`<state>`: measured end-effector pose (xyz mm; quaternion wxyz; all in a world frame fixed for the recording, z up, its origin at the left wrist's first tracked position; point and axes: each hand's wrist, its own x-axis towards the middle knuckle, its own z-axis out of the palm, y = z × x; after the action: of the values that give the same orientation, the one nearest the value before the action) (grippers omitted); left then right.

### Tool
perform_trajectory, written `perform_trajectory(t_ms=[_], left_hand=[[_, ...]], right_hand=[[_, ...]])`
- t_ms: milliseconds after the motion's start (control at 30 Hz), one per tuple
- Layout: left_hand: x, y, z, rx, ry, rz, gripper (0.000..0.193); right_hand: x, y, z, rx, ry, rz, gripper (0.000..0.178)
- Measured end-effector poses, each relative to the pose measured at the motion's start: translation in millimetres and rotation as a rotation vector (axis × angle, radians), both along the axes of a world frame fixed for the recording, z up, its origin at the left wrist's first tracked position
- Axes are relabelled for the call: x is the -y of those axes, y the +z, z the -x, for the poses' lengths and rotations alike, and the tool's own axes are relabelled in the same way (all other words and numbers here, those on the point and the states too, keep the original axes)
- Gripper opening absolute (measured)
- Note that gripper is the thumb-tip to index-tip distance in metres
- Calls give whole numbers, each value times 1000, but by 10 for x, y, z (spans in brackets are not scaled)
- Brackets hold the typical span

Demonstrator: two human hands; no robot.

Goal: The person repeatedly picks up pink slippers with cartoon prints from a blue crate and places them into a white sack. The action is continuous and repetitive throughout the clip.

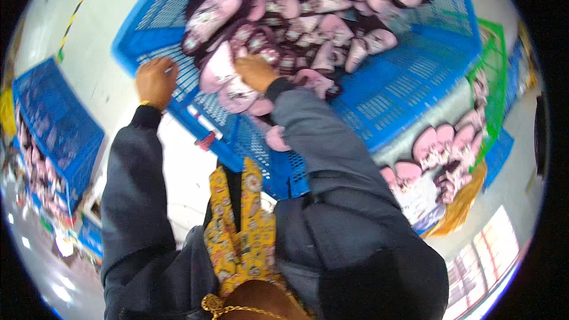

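A large blue plastic basket (pixel 409 98) stands in front of me, heaped with pink and dark plum slippers (pixel 332 29). My left hand (pixel 157 82) is at its left rim, fingers curled closed over the edge. Inside the basket, my right hand (pixel 256 72) reaches into the near left of the pile. It touches the pink slippers (pixel 218 68) there, but its fingertips are blurred and partly hidden among them, so I cannot tell its grip. Some pink soles show through the basket's near side, below my right wrist.
To the right, more pink slippers (pixel 441 145) lie beside a green basket (pixel 495 83) and a yellow-brown bag (pixel 462 204). Another blue basket (pixel 65 124) at the left has slippers along its side. Yellow-black striped tape (pixel 74 18) marks the pale floor.
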<state>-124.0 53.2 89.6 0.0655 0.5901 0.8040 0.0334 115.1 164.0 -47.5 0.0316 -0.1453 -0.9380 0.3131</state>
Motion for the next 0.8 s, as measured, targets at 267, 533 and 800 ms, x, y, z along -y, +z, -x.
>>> perform_trajectory(t_ms=[267, 533, 800], left_hand=[[85, -157, 101, -179, -92, 152, 21], [266, -516, -419, 162, -297, 216, 22], [235, -157, -1692, 418, -471, 228, 18]], right_hand=[[-17, 1517, -537, -236, -482, -76, 4], [-236, 3030, -2924, -236, -1084, -250, 25], [-279, 3097, -5706, -765, -1927, 245, 28]])
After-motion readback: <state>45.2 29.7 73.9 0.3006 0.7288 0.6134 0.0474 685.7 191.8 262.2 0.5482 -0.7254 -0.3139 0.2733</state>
